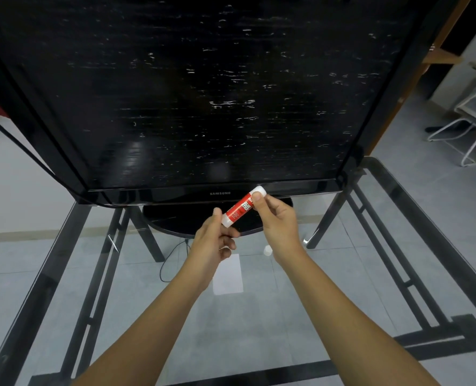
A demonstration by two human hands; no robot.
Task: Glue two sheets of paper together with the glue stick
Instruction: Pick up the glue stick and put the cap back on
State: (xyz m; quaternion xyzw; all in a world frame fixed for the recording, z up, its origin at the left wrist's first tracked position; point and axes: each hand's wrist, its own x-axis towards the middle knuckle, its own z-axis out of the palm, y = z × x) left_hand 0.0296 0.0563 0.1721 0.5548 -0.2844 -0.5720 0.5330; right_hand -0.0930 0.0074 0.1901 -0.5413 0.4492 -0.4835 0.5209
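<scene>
"SAMSUNG" on TV (203, 93) bottom bezel, "GLUE STICK" on red glue stick (242, 208) label, rest too small

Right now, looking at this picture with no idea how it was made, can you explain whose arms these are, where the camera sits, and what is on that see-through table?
No machine here: these are a person's two bare arms, filmed by one wide-angle camera worn on the head, looking forward and down. The left hand and right hand hold a red-and-white glue stick between them, tilted, one hand at each end, above the table. The surface is a clear glass table with a black frame. On it lies a small white sheet of paper, partly hidden by the left wrist, and a small white cap-like piece beside the right wrist. Behind stands a large black Samsung monitor, switched off. I can make out only one sheet from this view.
</scene>
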